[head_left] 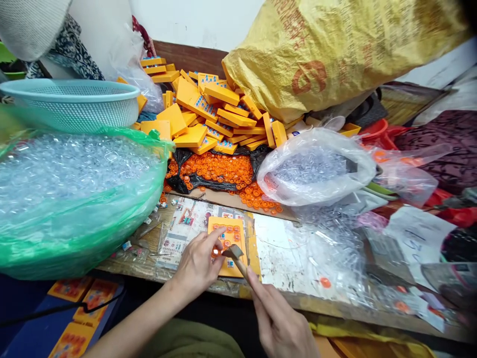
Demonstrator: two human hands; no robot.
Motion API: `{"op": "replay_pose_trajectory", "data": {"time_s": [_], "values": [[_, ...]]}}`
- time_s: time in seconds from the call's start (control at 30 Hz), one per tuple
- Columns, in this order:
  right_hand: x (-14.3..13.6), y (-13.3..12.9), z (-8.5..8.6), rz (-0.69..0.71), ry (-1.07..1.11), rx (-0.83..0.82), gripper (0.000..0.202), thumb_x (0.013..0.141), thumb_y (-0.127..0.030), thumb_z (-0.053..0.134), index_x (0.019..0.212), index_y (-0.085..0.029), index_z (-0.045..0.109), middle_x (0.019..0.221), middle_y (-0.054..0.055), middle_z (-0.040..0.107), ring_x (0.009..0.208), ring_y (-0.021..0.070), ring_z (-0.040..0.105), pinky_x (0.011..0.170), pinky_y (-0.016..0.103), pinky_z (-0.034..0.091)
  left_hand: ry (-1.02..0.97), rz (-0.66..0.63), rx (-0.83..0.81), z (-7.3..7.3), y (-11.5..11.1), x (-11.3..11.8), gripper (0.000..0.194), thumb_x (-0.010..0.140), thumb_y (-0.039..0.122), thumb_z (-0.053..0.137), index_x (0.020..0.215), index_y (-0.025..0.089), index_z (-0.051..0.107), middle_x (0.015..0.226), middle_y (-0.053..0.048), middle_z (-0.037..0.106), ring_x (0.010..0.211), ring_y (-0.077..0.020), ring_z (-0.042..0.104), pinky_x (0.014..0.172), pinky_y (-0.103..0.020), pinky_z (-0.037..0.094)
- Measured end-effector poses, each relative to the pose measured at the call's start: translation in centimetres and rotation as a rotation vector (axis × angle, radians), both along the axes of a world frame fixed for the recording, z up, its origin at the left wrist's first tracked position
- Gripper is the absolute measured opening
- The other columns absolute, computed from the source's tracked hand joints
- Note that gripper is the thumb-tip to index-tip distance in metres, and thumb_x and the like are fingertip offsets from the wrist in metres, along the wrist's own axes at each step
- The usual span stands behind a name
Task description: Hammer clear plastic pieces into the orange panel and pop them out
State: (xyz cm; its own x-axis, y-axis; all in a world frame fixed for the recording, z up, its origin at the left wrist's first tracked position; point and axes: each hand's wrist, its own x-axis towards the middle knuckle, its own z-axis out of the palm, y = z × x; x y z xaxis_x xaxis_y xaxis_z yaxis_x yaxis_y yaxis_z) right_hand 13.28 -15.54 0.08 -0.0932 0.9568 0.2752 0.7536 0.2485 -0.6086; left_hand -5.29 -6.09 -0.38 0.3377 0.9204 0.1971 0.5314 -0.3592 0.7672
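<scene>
A yellow panel (238, 232) lies flat at the front of the table, with several orange round pieces and small blue-and-white parts on it. My left hand (197, 261) reaches over its left side, thumb and forefinger closing around an orange round piece (216, 252). In my right hand (278, 313) is the wooden handle of a small hammer (238, 261). Its dark metal head is over the panel, right beside my left fingertips. Whether the head touches a piece cannot be made out.
A green bag of clear pieces (74, 199) bulges at the left, below a blue basket (70, 102). Behind are piled yellow panels (208, 109), orange pieces (216, 166) and a white bag (316, 174). Finished-looking panels (95, 301) lie lower left.
</scene>
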Motion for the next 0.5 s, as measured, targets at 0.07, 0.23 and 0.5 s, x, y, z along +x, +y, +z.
{"op": "replay_pose_trajectory", "data": {"time_s": [0.07,0.23,0.5], "values": [[0.4,0.0,-0.4,-0.027,0.076,-0.020,0.045,0.090,-0.018,0.051,0.133,-0.029,0.054,0.101,0.004,0.073,0.085,0.0159,0.072,0.073,0.020,0.057,-0.015,-0.007,-0.012,0.0,-0.2,-0.1,0.056,0.075,0.010,0.060,0.129,0.021,0.049,0.089,-0.003,0.068,0.085,-0.0199,0.062,0.081,-0.035,0.052],[1.2,0.2,-1.2,-0.406,0.407,-0.140,0.043,0.081,-0.036,0.065,0.121,-0.020,0.066,0.122,0.005,0.066,0.108,0.0250,0.065,0.092,0.031,0.053,0.020,0.112,0.111,1.1,3.9,-1.8,0.040,0.081,0.024,0.064,0.120,0.018,0.056,0.110,-0.008,0.065,0.097,-0.0210,0.061,0.088,-0.035,0.052],[1.2,1.6,-1.6,-0.625,0.634,-0.234,0.066,0.069,-0.051,0.073,0.126,-0.020,0.062,0.095,0.005,0.074,0.073,0.0223,0.069,0.053,0.027,0.057,0.329,0.213,0.011,1.1,13.3,-3.4,0.027,0.091,0.031,0.055,0.112,0.016,0.059,0.116,-0.009,0.060,0.100,-0.0209,0.060,0.086,-0.042,0.052]]}}
